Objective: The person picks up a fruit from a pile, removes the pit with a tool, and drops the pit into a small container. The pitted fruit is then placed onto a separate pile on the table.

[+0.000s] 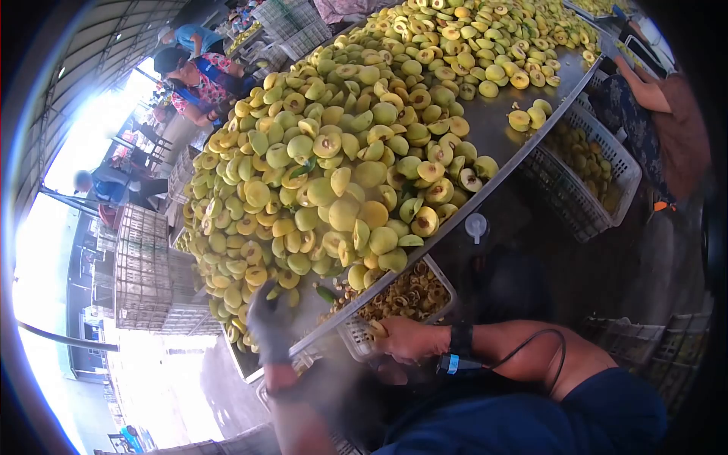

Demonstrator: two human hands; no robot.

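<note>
A large heap of halved yellow-green stone fruit, like plums (326, 189), covers the metal table (523, 155). My left hand (269, 326), in a pale grey glove, reaches to the heap's near left edge and touches or nearly touches fruit halves there. Its fingers are blurred, so its grip is unclear. My bare right hand (409, 339) is closed above a white crate (447, 292) below the table edge. A small brownish-yellow fruit piece (377, 328) shows at its fingertips. Brown pits and scraps (406, 296) fill the crate. A green leaf or sliver (326, 293) lies nearby on the table.
A crate of fruit (607, 159) stands under the table's right side, near a seated person (667, 121). A white cup-like item (475, 225) is by the table edge. Stacked crates (142, 258) rise at left. Another person (201, 83) works across the table.
</note>
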